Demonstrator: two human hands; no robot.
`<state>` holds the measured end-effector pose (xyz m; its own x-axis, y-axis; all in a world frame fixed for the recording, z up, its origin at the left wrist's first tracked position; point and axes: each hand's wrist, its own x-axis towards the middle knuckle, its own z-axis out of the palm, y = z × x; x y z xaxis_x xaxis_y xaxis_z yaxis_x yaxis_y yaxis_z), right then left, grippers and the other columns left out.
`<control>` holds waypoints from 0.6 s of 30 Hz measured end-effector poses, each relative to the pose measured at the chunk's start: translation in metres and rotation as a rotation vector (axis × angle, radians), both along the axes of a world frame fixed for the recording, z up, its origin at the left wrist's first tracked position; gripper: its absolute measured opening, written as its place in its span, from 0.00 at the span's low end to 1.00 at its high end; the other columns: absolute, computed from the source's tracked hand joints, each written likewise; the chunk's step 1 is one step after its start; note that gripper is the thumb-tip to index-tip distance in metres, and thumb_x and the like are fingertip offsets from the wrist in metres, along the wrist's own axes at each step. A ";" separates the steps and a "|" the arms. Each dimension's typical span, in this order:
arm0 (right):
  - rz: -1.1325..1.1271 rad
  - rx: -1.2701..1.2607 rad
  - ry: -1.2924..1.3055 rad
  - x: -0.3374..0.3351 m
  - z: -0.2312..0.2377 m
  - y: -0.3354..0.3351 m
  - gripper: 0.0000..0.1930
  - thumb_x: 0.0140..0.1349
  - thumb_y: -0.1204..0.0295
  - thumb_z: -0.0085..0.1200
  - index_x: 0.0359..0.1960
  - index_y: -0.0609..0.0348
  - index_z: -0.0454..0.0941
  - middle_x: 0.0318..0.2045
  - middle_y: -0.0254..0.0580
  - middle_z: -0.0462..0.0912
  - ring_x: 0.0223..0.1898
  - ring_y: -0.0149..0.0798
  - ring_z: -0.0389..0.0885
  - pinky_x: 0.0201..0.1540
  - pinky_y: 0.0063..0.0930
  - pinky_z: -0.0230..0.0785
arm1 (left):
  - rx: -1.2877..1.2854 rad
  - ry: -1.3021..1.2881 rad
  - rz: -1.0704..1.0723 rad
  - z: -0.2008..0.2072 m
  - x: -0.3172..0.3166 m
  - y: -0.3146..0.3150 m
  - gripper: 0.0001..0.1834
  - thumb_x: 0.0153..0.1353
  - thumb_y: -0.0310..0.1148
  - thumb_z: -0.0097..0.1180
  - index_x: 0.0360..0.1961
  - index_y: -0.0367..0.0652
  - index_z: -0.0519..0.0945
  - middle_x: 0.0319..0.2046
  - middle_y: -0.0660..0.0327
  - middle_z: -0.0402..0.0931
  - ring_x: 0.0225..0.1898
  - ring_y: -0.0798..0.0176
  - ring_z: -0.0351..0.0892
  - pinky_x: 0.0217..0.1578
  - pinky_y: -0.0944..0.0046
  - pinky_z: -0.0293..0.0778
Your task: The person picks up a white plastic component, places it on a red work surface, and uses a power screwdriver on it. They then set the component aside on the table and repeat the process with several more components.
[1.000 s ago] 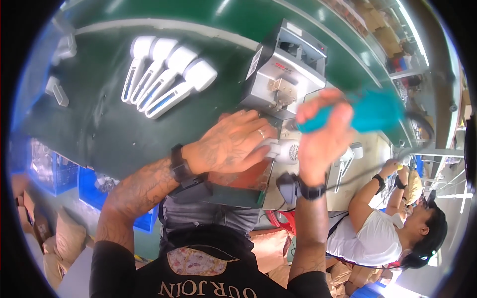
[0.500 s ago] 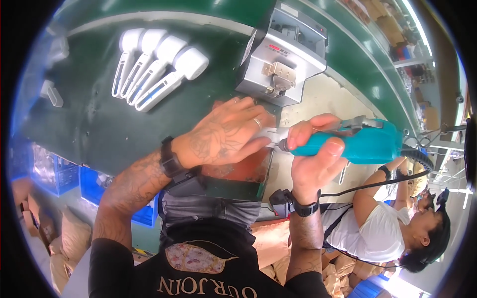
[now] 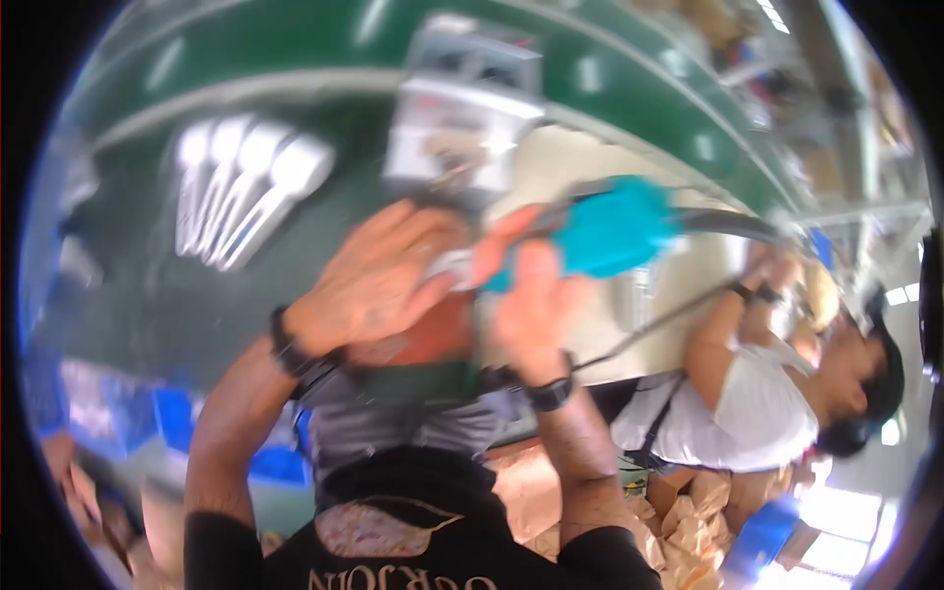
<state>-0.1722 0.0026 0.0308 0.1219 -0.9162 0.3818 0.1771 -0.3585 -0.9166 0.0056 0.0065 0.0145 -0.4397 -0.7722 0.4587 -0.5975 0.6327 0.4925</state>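
Note:
Motion blur softens this moment. My right hand (image 3: 531, 305) is wrapped round a teal electric screwdriver (image 3: 615, 231), which lies sideways with its tip toward my left hand. My left hand (image 3: 374, 275) pinches a small white plastic piece (image 3: 452, 265) at the tip; most of the piece is hidden under the fingers. Whether tip and piece touch, I cannot tell. Beneath both hands is a reddish-brown patch (image 3: 433, 339) at the bench's near edge. Farther left, several white round-headed, long-handled devices (image 3: 258, 162) lie side by side.
Just beyond my hands stands a silver-grey box-shaped machine (image 3: 452, 147). A black cord (image 3: 639, 339) crosses the pale bench surface (image 3: 580, 157) on the right. Another person (image 3: 708, 413) in white works at the right. Blue bins (image 3: 177, 403) sit below the left edge.
The whole view has shifted and blurred, so bench items appear farther left. My hands keep hold of the white piece and the screwdriver, whose body looks tilted more upward at its rear.

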 end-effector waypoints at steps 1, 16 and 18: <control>0.001 -0.013 -0.015 -0.001 -0.001 0.002 0.22 0.72 0.54 0.50 0.47 0.65 0.72 0.28 0.38 0.78 0.29 0.31 0.75 0.33 0.24 0.69 | -0.017 -0.015 0.015 0.000 0.002 0.006 0.21 0.54 0.32 0.62 0.49 0.39 0.77 0.49 0.57 0.75 0.47 0.52 0.72 0.48 0.54 0.70; -0.323 -0.066 -0.081 -0.074 0.021 0.097 0.36 0.61 0.30 0.46 0.39 0.57 0.67 0.18 0.31 0.66 0.15 0.27 0.64 0.18 0.21 0.55 | 0.306 0.281 0.135 0.001 0.022 0.063 0.25 0.56 0.30 0.68 0.55 0.41 0.78 0.51 0.50 0.81 0.50 0.47 0.82 0.50 0.55 0.77; -0.270 -0.060 -0.129 -0.065 0.012 0.098 0.36 0.61 0.31 0.46 0.39 0.57 0.67 0.18 0.30 0.66 0.15 0.27 0.62 0.18 0.21 0.54 | 0.279 0.268 0.191 -0.002 0.039 0.075 0.23 0.55 0.29 0.68 0.53 0.40 0.80 0.49 0.50 0.82 0.48 0.46 0.83 0.48 0.56 0.78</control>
<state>-0.2368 0.1008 0.0425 -0.1756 -0.8841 0.4331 0.1813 -0.4614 -0.8685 0.0450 0.0819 0.0125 -0.1706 -0.9389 0.2991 -0.5187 0.3436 0.7829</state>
